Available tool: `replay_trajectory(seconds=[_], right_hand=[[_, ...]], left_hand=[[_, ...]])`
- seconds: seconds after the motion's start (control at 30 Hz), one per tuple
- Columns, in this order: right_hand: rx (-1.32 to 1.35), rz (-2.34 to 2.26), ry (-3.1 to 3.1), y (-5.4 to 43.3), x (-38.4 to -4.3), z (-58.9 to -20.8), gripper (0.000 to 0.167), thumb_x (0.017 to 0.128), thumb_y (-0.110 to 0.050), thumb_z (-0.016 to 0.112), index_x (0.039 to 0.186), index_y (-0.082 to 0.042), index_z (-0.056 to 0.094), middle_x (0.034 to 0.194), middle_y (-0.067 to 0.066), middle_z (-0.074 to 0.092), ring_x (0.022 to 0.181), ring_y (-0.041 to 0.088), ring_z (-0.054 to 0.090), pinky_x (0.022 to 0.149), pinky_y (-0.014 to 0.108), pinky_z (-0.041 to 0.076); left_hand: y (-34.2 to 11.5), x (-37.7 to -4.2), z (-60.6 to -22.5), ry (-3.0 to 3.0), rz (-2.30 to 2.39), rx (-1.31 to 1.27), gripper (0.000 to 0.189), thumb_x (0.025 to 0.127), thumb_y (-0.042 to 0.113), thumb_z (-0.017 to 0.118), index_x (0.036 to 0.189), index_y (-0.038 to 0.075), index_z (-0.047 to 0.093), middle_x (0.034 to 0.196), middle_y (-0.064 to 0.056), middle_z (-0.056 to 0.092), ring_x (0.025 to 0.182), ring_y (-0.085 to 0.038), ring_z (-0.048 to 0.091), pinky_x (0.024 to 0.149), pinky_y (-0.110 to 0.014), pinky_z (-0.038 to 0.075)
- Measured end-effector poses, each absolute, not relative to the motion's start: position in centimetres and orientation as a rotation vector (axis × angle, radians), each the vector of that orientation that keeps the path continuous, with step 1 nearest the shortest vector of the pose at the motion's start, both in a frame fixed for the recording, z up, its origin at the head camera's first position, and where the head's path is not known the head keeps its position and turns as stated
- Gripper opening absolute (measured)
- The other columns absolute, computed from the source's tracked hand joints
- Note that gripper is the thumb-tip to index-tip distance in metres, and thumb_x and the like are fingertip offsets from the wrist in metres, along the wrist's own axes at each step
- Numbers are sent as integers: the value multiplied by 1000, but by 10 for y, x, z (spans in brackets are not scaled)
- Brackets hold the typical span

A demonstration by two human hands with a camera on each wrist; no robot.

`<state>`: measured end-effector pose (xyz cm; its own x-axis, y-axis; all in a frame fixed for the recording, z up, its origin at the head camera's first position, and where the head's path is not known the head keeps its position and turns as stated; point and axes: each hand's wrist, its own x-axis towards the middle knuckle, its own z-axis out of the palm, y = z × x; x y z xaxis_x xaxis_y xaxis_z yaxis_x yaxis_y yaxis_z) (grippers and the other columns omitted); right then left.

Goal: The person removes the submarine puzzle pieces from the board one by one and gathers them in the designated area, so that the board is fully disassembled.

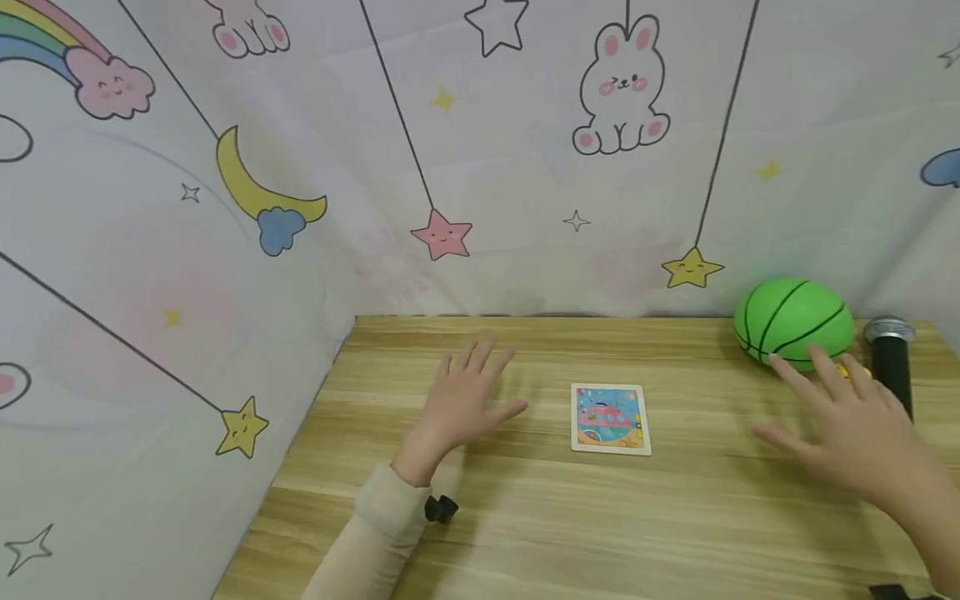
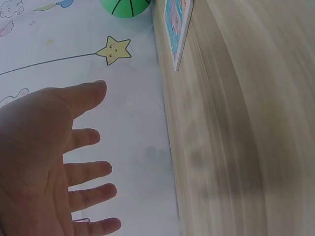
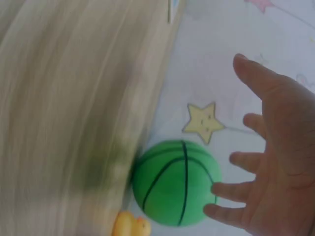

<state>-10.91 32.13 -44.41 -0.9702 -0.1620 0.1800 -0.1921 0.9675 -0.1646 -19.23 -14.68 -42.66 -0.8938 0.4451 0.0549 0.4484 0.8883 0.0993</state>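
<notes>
My left hand point(image 1: 462, 398) hovers over the left part of the table, fingers spread and holding nothing. To its right a square picture card point(image 1: 611, 419) with a pink submarine on blue lies flat, apart from both hands. My right hand point(image 1: 855, 425) is also spread and holds nothing; it is nearest to a green ball point(image 1: 793, 321) with black basketball lines. A small yellow toy point(image 3: 129, 224) sits beside the ball, mostly hidden by the right hand in the head view. Behind that hand lies a black microphone point(image 1: 891, 358) with a silver head.
The wood-grain table point(image 1: 540, 517) meets a white cloth backdrop point(image 1: 525, 167) with printed stars and bunnies at the back. Another patterned cloth side point(image 1: 112, 275) stands along the left edge. A dark wrist strap piece point(image 1: 441, 509) shows at the left sleeve.
</notes>
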Motion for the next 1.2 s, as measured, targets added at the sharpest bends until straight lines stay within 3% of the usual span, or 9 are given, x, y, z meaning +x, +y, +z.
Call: replay_trajectory(seconds=[0.13, 0.27, 0.5, 0.77, 1.2], right_hand=[[474, 322, -2870, 294, -110, -449, 89, 89, -57, 77, 160, -18, 39, 161, 30, 30, 131, 63, 38, 94, 81, 35], [560, 362, -2910, 268, -112, -454, 87, 91, -59, 73, 161, -21, 39, 161, 28, 33, 133, 61, 40, 95, 80, 36], [647, 449, -3040, 221, -121, -466, 80, 97, -66, 59, 162, -25, 36, 164, 23, 31, 137, 62, 37, 100, 79, 34], [731, 494, -3047, 180, -130, -474, 72, 95, -58, 68, 156, -25, 49, 161, 23, 37, 138, 65, 34, 99, 79, 36], [803, 403, -3112, 162, -134, -479, 73, 96, -60, 65, 158, -28, 46, 159, 24, 40, 135, 68, 33, 99, 76, 38]], left_hand=[[-134, -196, -432, -2970, -265, -816, 65, 102, 56, 59, 156, 22, 47, 154, -7, 51, 139, -32, 49, 104, -56, 45], [-123, -199, -438, -2983, -295, -858, 58, 103, 53, 59, 153, 24, 52, 146, -4, 59, 134, -28, 54, 100, -49, 50], [-102, -206, -450, -3042, -304, -922, 52, 104, 50, 58, 151, 26, 55, 143, -3, 61, 132, -26, 56, 98, -45, 52], [-81, -211, -464, -3096, -324, -1001, 49, 106, 48, 57, 151, 28, 55, 144, -2, 59, 129, -26, 57, 92, -47, 56], [-63, -213, -474, -3121, -278, -1025, 44, 105, 49, 56, 145, 31, 61, 129, -1, 60, 111, -18, 58, 79, -35, 54]])
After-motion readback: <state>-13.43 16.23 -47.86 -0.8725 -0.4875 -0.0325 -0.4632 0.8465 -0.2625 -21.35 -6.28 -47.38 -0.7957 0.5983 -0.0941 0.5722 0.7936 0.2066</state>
